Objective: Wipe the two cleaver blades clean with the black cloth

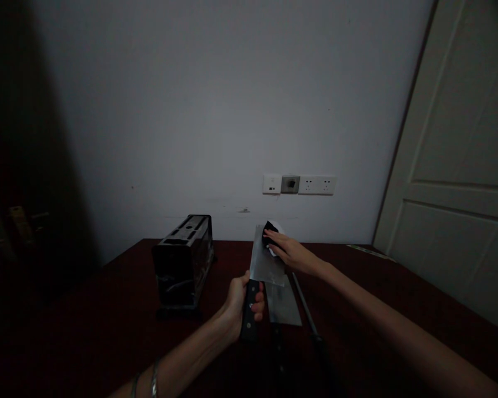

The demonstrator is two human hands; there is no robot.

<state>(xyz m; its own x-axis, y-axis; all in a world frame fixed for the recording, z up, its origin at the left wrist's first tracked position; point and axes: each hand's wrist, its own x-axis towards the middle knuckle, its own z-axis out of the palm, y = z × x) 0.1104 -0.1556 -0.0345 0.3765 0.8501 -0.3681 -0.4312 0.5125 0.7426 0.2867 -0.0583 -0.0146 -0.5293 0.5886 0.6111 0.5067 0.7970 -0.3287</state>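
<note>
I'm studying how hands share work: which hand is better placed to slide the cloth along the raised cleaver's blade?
Probably the right hand: it rests on the cloth against the blade, while the left hand is occupied, wrapped around the cleaver's black handle.

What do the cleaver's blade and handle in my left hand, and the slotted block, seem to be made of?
Blade: likely steel, given its grey metallic sheen.
Handle: black, perhaps plastic or dark wood, with pale metal-looking rivets.
Slotted block: dark and glossy, with reflections; possibly plastic or acrylic, but the dim light leaves that open.
</note>
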